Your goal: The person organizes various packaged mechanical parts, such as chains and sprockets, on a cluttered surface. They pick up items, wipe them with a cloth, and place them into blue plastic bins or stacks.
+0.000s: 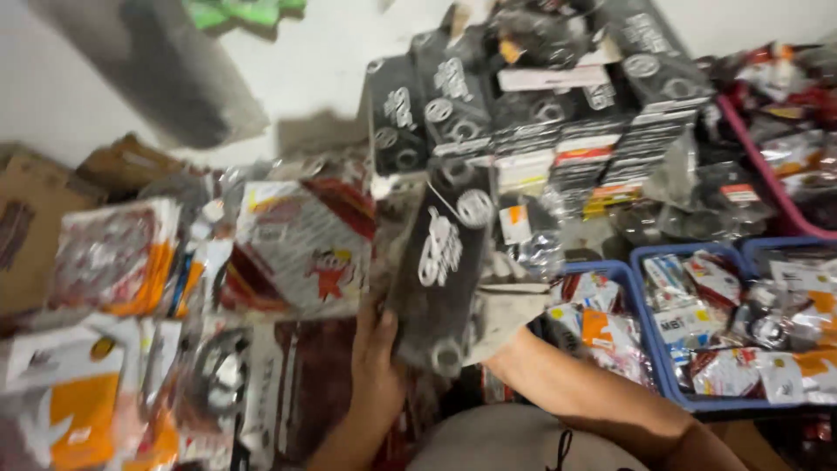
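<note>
A flat black plastic packet with white print (pixel 440 262) is gripped from the left by the left hand (pixel 377 358), fingers closed on its edge, just left of the blue plastic crate (pixel 649 349). The right hand's grip is hidden behind the packet, so it cannot be told.

Your left hand (pixel 377 362) reaches up from the bottom of the view, forearm bare, wrist straight, palm turned inward to your right with the fingers extended upward and held close together. Your right arm comes in from the lower right, bare forearm angled up and leftward across the view. Your right hand (pixel 501 327) is mostly hidden, so its fingers cannot be made out. The two hands sit near each other, at about the same height.
</note>
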